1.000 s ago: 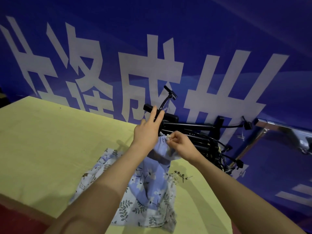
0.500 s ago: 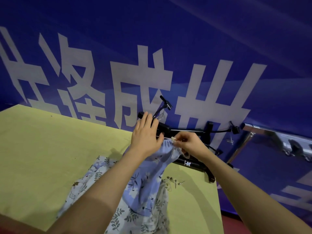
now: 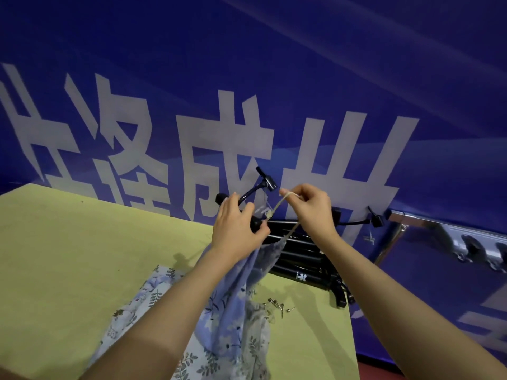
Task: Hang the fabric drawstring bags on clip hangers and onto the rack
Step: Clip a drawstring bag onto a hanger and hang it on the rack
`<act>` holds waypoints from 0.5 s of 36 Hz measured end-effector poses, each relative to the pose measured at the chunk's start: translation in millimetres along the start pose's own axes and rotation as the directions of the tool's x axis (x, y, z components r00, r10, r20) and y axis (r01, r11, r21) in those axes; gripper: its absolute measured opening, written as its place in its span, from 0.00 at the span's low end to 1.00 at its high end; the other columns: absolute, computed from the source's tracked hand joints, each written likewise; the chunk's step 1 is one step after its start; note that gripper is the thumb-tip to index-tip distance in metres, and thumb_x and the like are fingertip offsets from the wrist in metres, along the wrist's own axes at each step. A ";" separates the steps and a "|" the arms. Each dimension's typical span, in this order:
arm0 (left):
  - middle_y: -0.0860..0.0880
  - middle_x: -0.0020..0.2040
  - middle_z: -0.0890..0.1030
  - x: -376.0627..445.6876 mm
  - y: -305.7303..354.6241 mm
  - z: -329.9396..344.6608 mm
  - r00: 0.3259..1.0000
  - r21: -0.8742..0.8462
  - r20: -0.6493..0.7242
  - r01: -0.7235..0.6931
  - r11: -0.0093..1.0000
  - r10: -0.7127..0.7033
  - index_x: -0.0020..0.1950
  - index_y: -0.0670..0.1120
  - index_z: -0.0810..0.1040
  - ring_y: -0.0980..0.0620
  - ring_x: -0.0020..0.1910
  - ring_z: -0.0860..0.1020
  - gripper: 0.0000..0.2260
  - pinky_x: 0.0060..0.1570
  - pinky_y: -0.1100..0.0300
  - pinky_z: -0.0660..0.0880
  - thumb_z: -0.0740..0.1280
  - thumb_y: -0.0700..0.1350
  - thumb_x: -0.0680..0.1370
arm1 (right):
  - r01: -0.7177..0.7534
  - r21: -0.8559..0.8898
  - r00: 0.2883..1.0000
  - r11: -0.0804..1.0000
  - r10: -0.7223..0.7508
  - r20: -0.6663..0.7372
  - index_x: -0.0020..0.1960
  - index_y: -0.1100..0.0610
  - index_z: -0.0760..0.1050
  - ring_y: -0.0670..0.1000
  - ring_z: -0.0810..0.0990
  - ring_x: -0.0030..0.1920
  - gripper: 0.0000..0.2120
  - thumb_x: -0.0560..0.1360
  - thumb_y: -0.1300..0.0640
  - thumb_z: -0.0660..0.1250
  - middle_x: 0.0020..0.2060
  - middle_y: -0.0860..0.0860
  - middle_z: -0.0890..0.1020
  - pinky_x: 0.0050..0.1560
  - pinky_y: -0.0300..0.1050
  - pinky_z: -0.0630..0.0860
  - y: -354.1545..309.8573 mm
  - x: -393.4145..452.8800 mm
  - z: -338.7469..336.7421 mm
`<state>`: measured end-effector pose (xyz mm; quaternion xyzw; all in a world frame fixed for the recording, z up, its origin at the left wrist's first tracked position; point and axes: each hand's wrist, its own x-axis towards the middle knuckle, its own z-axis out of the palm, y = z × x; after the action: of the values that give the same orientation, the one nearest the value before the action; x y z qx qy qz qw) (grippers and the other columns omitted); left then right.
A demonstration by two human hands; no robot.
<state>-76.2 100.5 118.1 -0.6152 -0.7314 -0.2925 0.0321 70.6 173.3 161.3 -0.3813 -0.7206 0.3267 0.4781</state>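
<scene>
Yellow-green table (image 3: 82, 270) against a blue banner wall (image 3: 274, 64), hands working a bag's cord.

Nearest, two bare forearms reach in from the bottom edge over the table, whose right edge drops off just right of a small scatter of metal pins (image 3: 279, 307); its broad left side lies bare. One blue floral drawstring bag (image 3: 233, 311) trails up from the tabletop. Its gathered top is gripped in the left hand (image 3: 236, 229), fingers curled round it and the black clip hanger (image 3: 258, 193) rising behind. Slightly farther and higher, the right hand (image 3: 310, 207) pinches the pale drawstring (image 3: 277, 207), pulled taut between both hands. Behind them a stack of black hangers (image 3: 301, 259) lies at the far right table edge; a chrome rack (image 3: 452, 237) juts out at far right.
</scene>
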 end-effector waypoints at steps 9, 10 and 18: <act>0.50 0.46 0.62 3.3 -11.2 -19.4 0.991 -0.038 -0.056 -0.124 0.992 0.122 0.42 0.45 0.71 0.45 0.50 0.68 0.13 0.47 0.57 0.66 0.62 0.55 0.70 | 0.060 0.074 0.998 0.995 -0.062 0.032 0.30 0.56 0.70 0.41 0.67 0.24 0.19 0.72 0.47 0.70 0.22 0.45 0.69 0.29 0.31 0.66 -35.8 5.0 30.5; 0.50 0.46 0.62 5.9 -10.2 -23.2 0.990 -0.036 -0.065 -0.131 0.991 0.128 0.42 0.44 0.71 0.46 0.50 0.67 0.13 0.47 0.57 0.66 0.62 0.55 0.70 | 0.074 0.090 0.997 0.993 -0.076 0.017 0.30 0.56 0.70 0.41 0.67 0.24 0.18 0.73 0.48 0.70 0.22 0.46 0.71 0.29 0.30 0.66 -39.0 7.8 30.2; 0.49 0.49 0.63 24.2 15.1 -46.1 0.979 -0.063 -0.109 -0.179 0.982 0.172 0.46 0.42 0.73 0.48 0.51 0.65 0.14 0.48 0.58 0.65 0.68 0.52 0.71 | 0.370 -0.037 0.918 0.928 -0.372 -0.135 0.37 0.57 0.73 0.46 0.70 0.31 0.11 0.73 0.53 0.71 0.31 0.47 0.75 0.34 0.42 0.71 -69.9 32.9 0.6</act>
<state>-82.6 101.4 172.0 -0.6621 -0.6607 -0.3460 0.0732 45.2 166.9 234.0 -0.2626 -0.7462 0.1987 0.5785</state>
